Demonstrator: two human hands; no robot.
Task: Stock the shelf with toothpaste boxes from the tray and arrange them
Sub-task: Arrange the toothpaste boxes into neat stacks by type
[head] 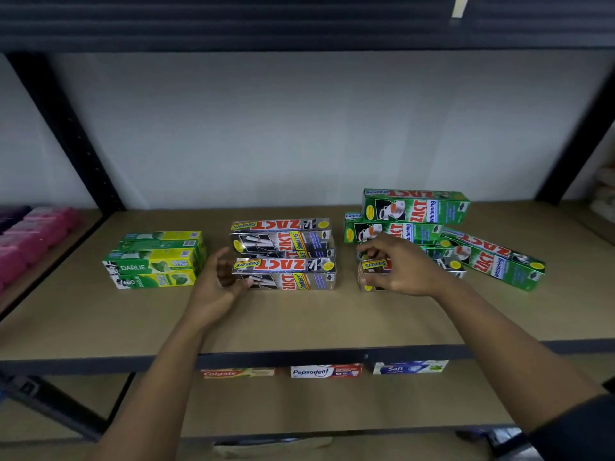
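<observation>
Your right hand (404, 269) grips a Smokers box (371, 276); Whitening boxes (416, 207) crowd behind. Your left hand (218, 284), loosely spread, flanks the silver stack (283, 254).

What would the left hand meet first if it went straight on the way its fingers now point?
Probably the left end of the front silver Zact Smokers box: the left hand points to the right at it and looks almost in contact. Depth is unclear.

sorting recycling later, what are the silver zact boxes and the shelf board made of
Silver Zact boxes: probably cardboard with metallic foil print; silver faces glint, edges crisply folded. Shelf board: looks like matte tan fibreboard or laminate; flat, even colour, no visible grain.
</observation>
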